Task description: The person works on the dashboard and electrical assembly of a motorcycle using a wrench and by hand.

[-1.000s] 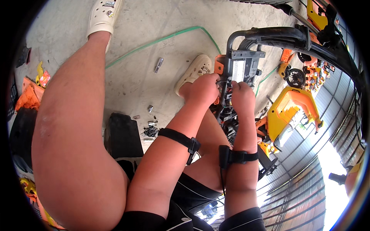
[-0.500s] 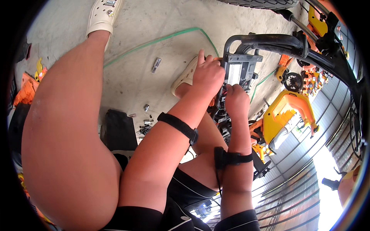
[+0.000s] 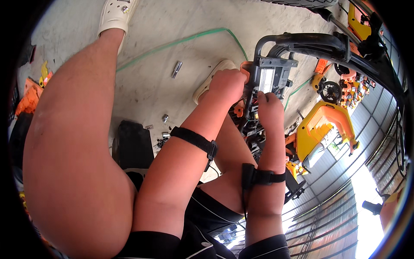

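Over a black motorbike frame (image 3: 302,41), both my hands work beside a dark box-like unit with a white label (image 3: 267,80). My left hand (image 3: 226,84) is closed at the unit's left side, its fingers curled round an orange part (image 3: 246,71) that shows only at one edge. Close to the unit's lower edge, my right hand (image 3: 271,110) has its fingers bent together in a pinch; what they hold is hidden. Below lie the dark inner parts of the frame (image 3: 252,123), partly covered by my hands.
A metal socket (image 3: 177,69) and smaller metal pieces (image 3: 165,118) lie on the concrete floor. A black panel (image 3: 133,144) is near my leg. A green strap (image 3: 185,39) crosses the floor. To the right is a yellow and orange body panel (image 3: 325,129); a tyre (image 3: 302,2) is at the top.
My left hand's raised index finger has curled down, and more of the orange part shows beside it. My right hand stays by the unit, its fingers slightly shifted. The view has moved slightly.
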{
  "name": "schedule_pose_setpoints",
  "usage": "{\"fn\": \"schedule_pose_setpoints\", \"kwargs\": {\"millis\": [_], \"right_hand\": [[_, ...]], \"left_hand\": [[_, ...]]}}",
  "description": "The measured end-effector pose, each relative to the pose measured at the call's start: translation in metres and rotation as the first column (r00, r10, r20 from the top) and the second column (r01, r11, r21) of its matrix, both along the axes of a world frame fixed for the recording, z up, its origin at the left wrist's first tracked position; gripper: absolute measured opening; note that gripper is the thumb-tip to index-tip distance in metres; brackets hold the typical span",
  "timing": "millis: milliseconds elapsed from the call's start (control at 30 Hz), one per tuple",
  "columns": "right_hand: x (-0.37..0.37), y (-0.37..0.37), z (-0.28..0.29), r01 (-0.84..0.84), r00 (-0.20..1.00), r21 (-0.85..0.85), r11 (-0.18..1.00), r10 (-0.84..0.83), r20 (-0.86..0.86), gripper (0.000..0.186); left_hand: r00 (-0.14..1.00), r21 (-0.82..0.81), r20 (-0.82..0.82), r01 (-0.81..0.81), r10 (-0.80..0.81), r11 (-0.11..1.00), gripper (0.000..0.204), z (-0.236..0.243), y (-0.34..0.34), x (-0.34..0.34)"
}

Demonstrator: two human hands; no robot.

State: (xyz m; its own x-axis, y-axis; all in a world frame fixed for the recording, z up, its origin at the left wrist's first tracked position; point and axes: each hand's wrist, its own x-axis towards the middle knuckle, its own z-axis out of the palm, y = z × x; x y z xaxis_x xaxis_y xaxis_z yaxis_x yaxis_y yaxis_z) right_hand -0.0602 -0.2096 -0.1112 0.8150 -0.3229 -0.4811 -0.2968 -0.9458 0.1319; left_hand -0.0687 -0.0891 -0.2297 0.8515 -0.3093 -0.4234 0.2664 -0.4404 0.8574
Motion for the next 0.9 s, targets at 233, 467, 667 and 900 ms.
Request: {"fn": "schedule_pose_setpoints", "kwargs": {"millis": [233, 467, 667, 900], "right_hand": [[-0.001, -0.004, -0.006, 0.44, 0.898, 0.168, 0.882, -0.428, -0.107, 0.038], [-0.002, 0.002, -0.007, 0.257, 0.965, 0.114, 0.96, -0.249, -0.084, 0.034], [-0.01, 0.002, -0.01, -0.187, 0.982, -0.104, 0.977, 0.187, -0.006, 0.027], [-0.012, -0.007, -0.012, -0.314, 0.949, -0.171, 0.934, 0.312, -0.036, 0.023]], "left_hand": [[0.978, -0.175, -0.186, -0.132, 0.099, 0.976, 0.018, 0.005, -0.001, -0.019], [0.977, -0.1, -0.041, -0.212, 0.209, 0.972, 0.02, 0.006, -0.009, -0.035], [0.996, -0.075, 0.035, -0.081, 0.084, 0.994, 0.021, 0.007, 0.002, -0.029], [0.999, 0.004, -0.026, -0.022, 0.022, 1.0, 0.012, 0.005, 0.006, -0.011]]}}
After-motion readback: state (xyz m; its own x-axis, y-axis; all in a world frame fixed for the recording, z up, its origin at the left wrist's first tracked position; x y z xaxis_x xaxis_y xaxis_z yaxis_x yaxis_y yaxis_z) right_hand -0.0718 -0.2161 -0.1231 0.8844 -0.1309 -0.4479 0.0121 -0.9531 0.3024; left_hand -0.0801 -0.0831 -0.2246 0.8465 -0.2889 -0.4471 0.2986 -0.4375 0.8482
